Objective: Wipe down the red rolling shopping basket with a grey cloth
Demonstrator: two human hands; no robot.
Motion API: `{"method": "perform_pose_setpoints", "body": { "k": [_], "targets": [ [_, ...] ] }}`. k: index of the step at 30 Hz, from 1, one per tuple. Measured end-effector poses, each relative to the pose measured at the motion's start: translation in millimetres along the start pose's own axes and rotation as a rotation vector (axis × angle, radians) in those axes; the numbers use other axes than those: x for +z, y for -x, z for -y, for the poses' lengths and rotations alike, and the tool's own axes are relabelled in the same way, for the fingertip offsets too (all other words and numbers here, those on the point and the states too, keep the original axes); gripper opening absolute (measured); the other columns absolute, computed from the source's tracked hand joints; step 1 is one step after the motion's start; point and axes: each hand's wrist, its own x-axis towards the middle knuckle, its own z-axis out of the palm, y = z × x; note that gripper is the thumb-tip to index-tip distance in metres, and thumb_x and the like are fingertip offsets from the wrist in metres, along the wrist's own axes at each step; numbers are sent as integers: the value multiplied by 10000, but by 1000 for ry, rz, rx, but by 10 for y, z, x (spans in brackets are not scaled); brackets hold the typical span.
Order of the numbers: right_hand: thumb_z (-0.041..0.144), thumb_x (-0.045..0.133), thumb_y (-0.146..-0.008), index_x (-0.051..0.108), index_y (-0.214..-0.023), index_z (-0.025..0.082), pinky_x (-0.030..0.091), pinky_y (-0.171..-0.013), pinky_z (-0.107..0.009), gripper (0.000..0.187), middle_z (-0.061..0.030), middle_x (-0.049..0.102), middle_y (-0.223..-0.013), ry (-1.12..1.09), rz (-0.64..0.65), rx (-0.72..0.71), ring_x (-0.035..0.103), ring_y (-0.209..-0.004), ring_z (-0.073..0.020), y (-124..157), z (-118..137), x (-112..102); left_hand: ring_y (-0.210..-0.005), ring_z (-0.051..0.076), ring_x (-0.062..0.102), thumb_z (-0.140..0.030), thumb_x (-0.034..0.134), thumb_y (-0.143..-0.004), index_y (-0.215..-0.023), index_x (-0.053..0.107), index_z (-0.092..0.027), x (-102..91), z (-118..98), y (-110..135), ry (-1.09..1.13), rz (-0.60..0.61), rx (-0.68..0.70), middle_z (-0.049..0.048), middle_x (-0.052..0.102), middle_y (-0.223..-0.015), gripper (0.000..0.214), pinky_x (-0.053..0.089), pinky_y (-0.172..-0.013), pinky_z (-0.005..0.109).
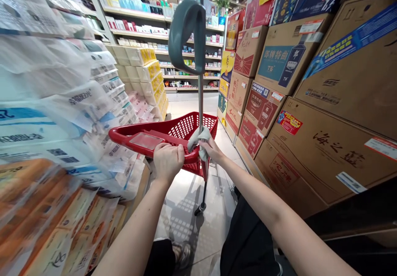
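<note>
A red plastic shopping basket (pixel 186 128) on wheels stands in a store aisle in front of me. My left hand (pixel 168 160) is closed over its near rim. My right hand (pixel 210 148) is closed on a grey cloth (pixel 198 139), pressed against the basket's metal pull pole (pixel 200 98) just above the rim. The pole rises to a grey-green handle (pixel 186 36) at the top of the view. My legs in black trousers show below.
Stacked brown cartons (pixel 310 114) wall the right side of the aisle. Plastic-wrapped tissue packs (pixel 62 114) crowd the left, yellow packs (pixel 149 73) further on. Product shelves (pixel 139 23) cross the far end. The tiled floor (pixel 186 210) runs between.
</note>
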Motion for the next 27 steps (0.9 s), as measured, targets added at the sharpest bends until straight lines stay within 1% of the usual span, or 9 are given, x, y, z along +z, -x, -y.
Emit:
{"method": "perform_pose_setpoints", "body": {
  "k": [3,6,10,14,16,18,21,24,27],
  "targets": [
    [310,613,-805,562,-1216,189,532,-939,-395,432,-77,688,-1096,-2,114,-88,628,-1108,-236,132,-82,-118,-621,181,596,-280,366,-940,-520,583,-204,-6,3,-6,-5,13,8,45,656,-583,479,425,-884,392],
    [215,603,-757,504,-1351,228,436,-1080,-482,602,-86,637,-1272,112,118,-141,562,-1243,-244,143,-159,-189,-625,183,600,-283,359,-944,-532,598,-201,-9,1,-15,-15,18,10,50,658,-584,484,425,-881,389],
    [258,530,-847,526,-1349,252,394,-1124,-469,503,-71,596,-1361,116,147,-171,539,-1289,-225,87,-189,-263,-613,185,596,-292,349,-948,-524,603,-199,-19,-13,-26,-40,16,12,58,645,-566,503,427,-882,382],
    [384,474,-927,566,-1284,228,466,-1029,-397,401,-70,663,-1224,104,158,-146,636,-1116,-207,57,-195,-285,-610,183,600,-280,353,-942,-528,608,-199,-17,-24,-14,-35,6,8,58,643,-567,493,426,-892,384],
    [460,461,-938,571,-1250,211,510,-922,-356,414,-57,698,-1057,76,66,-96,669,-957,-194,29,-197,-217,-620,185,606,-278,355,-942,-538,613,-200,-6,-25,-3,-31,5,10,56,649,-576,485,422,-894,389],
    [533,439,-942,580,-1189,194,527,-813,-318,443,-43,690,-928,16,-109,-35,661,-830,-182,-18,-188,-96,-627,185,610,-279,355,-945,-540,611,-201,9,-22,6,-29,9,10,54,653,-579,485,419,-895,390],
    [600,426,-925,577,-1112,197,528,-778,-288,469,-46,675,-929,-88,-253,20,652,-833,-172,-82,-137,86,-625,180,609,-279,358,-946,-522,591,-204,25,-12,10,-17,3,10,51,656,-580,489,415,-895,385],
    [574,447,-907,573,-1124,194,533,-846,-299,455,-62,675,-1036,-227,-91,56,653,-946,-176,-64,-60,103,-627,180,608,-278,362,-945,-519,582,-205,25,9,10,-12,-5,13,48,657,-581,484,416,-881,382],
    [495,588,-842,583,-1166,171,519,-938,-342,458,-79,675,-1128,-265,151,55,643,-1045,-201,10,1,-52,-637,184,612,-277,362,-944,-530,592,-206,8,38,15,-2,3,18,47,661,-582,479,416,-878,384]
  ]
}}
